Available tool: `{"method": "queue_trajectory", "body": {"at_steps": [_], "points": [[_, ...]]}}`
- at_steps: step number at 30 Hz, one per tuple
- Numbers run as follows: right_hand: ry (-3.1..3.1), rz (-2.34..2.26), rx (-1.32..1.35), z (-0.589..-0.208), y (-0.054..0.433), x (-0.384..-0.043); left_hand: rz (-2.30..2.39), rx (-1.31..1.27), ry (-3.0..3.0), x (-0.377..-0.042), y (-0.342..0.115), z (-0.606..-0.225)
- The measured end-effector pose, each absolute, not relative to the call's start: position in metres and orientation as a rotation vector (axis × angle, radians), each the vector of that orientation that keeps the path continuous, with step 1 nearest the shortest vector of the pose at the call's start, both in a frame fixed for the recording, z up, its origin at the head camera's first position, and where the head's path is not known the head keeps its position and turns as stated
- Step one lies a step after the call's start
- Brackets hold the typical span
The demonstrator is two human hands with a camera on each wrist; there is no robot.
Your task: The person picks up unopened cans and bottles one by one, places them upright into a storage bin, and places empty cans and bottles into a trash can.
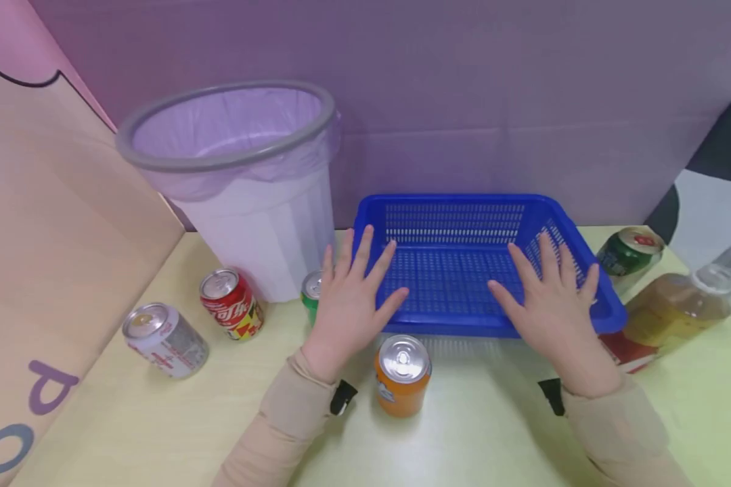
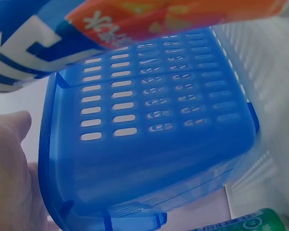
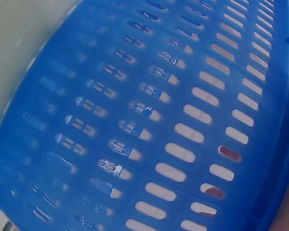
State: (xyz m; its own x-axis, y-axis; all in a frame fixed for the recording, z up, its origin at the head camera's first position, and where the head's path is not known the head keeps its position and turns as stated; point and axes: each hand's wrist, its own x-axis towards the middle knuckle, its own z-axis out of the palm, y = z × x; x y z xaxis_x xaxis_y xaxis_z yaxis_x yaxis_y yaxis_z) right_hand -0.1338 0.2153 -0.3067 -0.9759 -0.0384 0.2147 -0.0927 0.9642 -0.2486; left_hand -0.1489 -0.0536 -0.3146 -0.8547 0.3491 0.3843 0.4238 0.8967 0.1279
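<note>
Fingers spread, my left hand (image 1: 353, 291) hovers at the left front corner of a blue plastic basket (image 1: 451, 323). My right hand (image 1: 554, 301) spreads its fingers over the basket's right front part; neither hand grips anything. An orange soda can (image 1: 402, 385) stands upright before the basket, between my forearms. Partly behind my left hand is a green can (image 1: 309, 304). In the left wrist view, part of my left hand (image 2: 12, 168) shows beside the basket (image 2: 149, 163), with the orange can (image 2: 183, 19) close to the camera. The basket's slotted side (image 3: 149, 120) fills the right wrist view.
A white bin (image 1: 274, 223) with a purple liner stands behind on the left. Near it are a red can (image 1: 234, 308) and a silver-white can (image 1: 167, 341). On the right are a dark green can (image 1: 627, 257) and a bottle of amber liquid (image 1: 676, 311) lying tilted.
</note>
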Motion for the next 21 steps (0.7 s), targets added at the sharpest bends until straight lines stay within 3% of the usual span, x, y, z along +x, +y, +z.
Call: {"method": "queue_trajectory", "body": {"at_steps": [21], "points": [[-2.691,0.436,0.295,-0.318,0.218,-0.131,-0.334,-0.997,-2.525,-0.156,-0.053,-0.326]]}}
